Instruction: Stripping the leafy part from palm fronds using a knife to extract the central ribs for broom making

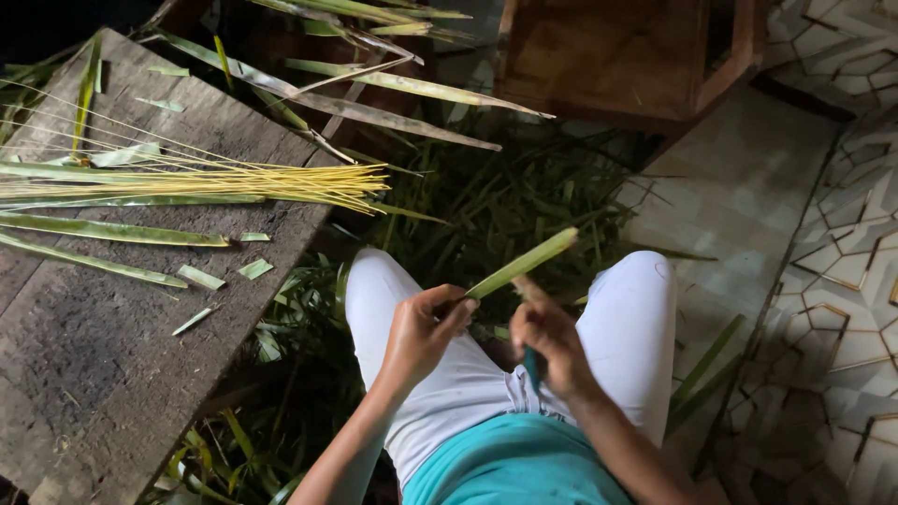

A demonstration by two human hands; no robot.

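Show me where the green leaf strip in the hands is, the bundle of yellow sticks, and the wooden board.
green leaf strip (524, 264), head view, middle of the blade above the hands.
bundle of yellow sticks (281, 182), head view, near its splayed right end.
wooden board (103, 346), head view, bare dark surface.

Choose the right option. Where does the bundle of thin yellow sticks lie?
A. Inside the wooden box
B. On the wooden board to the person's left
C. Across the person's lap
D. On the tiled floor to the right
B: the bundle of thin yellow sticks lies on the wooden board, among leaf strips.
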